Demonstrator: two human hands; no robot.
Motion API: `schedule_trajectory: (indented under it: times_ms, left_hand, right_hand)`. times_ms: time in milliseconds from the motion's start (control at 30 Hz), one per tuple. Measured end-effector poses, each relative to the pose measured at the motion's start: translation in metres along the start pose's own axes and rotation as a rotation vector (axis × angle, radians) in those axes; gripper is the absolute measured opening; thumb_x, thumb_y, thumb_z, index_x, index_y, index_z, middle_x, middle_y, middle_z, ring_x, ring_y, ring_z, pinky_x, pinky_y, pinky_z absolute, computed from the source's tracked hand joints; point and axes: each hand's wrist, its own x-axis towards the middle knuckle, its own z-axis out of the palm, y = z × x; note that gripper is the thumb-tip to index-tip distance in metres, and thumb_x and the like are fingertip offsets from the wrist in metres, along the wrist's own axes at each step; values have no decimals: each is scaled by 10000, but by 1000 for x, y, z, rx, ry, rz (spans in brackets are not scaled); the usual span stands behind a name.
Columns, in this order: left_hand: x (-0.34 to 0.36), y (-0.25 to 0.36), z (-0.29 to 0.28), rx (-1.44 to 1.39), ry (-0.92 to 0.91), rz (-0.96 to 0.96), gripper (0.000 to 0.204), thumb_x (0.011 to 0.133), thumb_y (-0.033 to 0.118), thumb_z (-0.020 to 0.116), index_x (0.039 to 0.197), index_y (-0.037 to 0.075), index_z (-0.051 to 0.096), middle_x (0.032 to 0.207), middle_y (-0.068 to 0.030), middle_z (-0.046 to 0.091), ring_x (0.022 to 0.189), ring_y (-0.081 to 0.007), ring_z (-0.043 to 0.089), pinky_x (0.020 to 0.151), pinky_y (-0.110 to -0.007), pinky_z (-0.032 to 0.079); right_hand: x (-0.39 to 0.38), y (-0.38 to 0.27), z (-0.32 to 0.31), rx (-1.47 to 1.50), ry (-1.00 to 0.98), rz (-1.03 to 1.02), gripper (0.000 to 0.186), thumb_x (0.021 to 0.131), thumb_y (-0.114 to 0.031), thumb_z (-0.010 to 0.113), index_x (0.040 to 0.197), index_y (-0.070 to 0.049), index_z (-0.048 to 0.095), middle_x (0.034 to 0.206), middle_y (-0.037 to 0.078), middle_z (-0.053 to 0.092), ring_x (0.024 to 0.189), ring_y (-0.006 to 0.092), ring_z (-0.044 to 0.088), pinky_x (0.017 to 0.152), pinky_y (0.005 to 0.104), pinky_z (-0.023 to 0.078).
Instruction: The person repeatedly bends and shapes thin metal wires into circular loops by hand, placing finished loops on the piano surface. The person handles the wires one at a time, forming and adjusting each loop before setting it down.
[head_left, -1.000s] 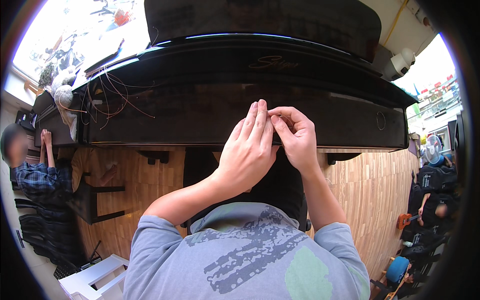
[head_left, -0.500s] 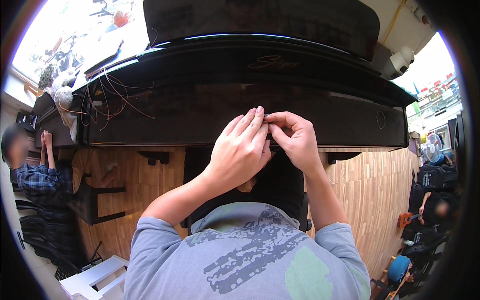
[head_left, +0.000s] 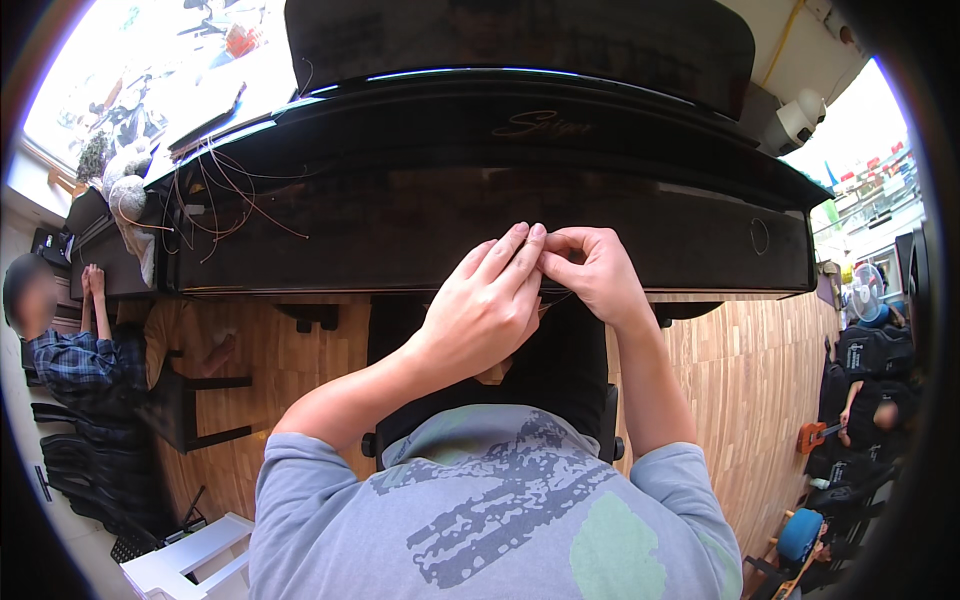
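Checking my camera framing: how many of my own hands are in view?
2: your left hand near the middle, and your right hand close beside it, both at the black piano. Neither is hidden. The hands at far left are another person's.

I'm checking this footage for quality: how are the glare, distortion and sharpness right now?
Head view: the upper left washes out to white, and the glossy black piano carries reflections; head view: the fisheye bends the piano's long edges and the picture's rim darkens to black; head view: the left hand and right hand look fairly sharp, but anything between them is too fine to make out.
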Motion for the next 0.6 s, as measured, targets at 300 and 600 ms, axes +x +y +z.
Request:
schedule_trajectory:
  times_ms: [300, 600]
  left_hand:
    - [0, -6, -11, -86, 198, 145, 239, 706, 53, 680, 939, 7, 698, 1129, -108, 644, 950, -231, 636, 800, -357, 510]
    - [5, -34, -10, -1067, 112, -616, 143, 931, 93, 607, 1009, -10, 668, 877, -20, 668, 753, -46, 579, 700, -202, 480]
  right_hand:
    - [-4, -2, 4, 29, 124, -56, 105, 885, -63, 652, 913, 33, 683, 717, -30, 608, 640, 3, 465, 573, 172, 389]
    - [-14, -16, 17, -65, 265, -183, 105, 888, -53, 642, 946, 20, 691, 790, -3, 622, 667, 24, 498, 591, 181, 413]
